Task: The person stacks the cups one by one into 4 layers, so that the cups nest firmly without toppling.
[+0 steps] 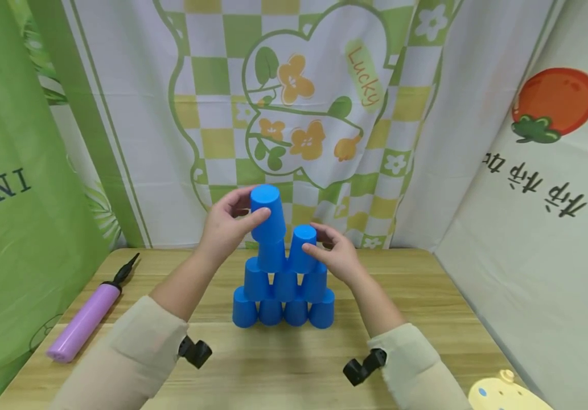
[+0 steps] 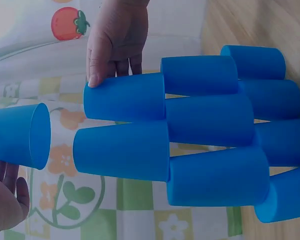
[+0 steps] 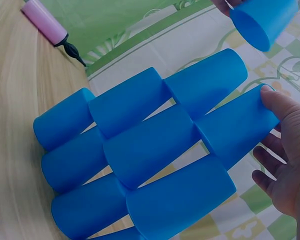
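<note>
My left hand [image 1: 227, 225] grips an upside-down blue cup [image 1: 267, 213], thumb on the near side and fingers behind. In the left wrist view this cup [image 2: 15, 135] hangs apart from the stack, its open rim facing it. Below stands a pyramid of upside-down blue cups: several in the bottom row [image 1: 245, 308], three in the middle row [image 1: 285, 286], two on top. My right hand [image 1: 338, 253] holds the top row's right cup [image 1: 303, 250], thumb in front and fingertips behind. The top row's left cup [image 1: 271, 255] is partly hidden in the head view.
The pyramid stands on a wooden table [image 1: 212, 364]. At the table's left lies a pink hand pump [image 1: 86, 322] with a black nozzle. A pale yellow object [image 1: 506, 394] shows at the lower right corner. Printed curtains [image 1: 212, 102] hang behind and at both sides.
</note>
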{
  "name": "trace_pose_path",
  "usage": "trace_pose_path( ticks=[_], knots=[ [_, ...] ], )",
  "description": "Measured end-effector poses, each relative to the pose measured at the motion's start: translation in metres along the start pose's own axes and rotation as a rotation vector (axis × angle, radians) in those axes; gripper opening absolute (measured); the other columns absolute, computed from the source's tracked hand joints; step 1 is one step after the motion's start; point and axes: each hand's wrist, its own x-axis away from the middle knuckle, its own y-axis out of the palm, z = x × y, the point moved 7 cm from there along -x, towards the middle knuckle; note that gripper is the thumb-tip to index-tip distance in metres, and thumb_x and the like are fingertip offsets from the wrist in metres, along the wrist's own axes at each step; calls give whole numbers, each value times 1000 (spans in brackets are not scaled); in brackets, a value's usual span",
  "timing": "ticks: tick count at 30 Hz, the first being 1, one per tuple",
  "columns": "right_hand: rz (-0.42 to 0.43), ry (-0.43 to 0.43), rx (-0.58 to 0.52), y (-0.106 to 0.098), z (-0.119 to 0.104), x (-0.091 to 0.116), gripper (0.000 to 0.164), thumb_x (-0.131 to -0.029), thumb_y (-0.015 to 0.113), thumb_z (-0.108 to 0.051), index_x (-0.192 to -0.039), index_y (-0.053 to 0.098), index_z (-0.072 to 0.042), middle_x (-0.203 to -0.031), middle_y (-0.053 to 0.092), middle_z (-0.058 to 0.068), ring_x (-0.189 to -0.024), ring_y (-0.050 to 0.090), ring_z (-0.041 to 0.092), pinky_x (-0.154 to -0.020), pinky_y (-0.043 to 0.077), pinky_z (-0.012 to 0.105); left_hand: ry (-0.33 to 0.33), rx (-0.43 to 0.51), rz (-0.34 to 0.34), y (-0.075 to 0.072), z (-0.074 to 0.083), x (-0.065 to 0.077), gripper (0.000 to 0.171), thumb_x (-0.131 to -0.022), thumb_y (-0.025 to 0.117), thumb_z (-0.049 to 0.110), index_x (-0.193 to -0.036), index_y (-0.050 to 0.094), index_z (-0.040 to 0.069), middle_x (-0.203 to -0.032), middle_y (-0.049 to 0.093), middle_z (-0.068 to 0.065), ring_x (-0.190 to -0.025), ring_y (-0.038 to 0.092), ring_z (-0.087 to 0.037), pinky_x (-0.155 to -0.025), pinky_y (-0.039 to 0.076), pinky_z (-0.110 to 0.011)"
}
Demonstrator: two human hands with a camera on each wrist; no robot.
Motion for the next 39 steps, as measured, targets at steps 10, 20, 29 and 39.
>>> trace_pose_path(
  ticks=[10, 20, 29, 39],
  knots=[
    [-6, -5, 20, 2, 2, -2, 59, -91, 69, -35, -143, 49, -15, -138, 57, 13, -131, 50, 31, -114, 35, 53, -59, -25, -46, 23, -9, -30, 55, -90, 71, 33, -139, 54, 15, -129, 63, -9, -118, 57, -24, -100, 49, -47],
    [-12, 3, 19, 5, 1, -3, 60, -91, 69, -37, -143, 49, -16, -139, 57, 12, -132, 50, 31, -114, 35, 53, -90, -33, -84, 35, -21, -36, 54, -90, 70, 35, -138, 55, 15, -129, 62, -8, -119, 56, -25, -100, 47, -50],
    [-18, 2, 27, 4, 0, -2, 61, -91, 69, -37, -143, 48, -15, -139, 57, 13, -133, 50, 31, -114, 35, 54, -99, -40, -92, 37, -24, -36, 53, -91, 69, 36, -138, 54, 15, -128, 62, -9, -117, 57, -26, -100, 47, -49],
    [-23, -1, 16, 5, -2, 0, 60, -91, 69, -36, -143, 48, -14, -139, 56, 13, -133, 49, 32, -114, 35, 53, -124, -52, -95, 37, -27, -35, 55, -91, 68, 37, -140, 53, 16, -132, 60, -8, -120, 55, -27, -102, 46, -50]
  ],
)
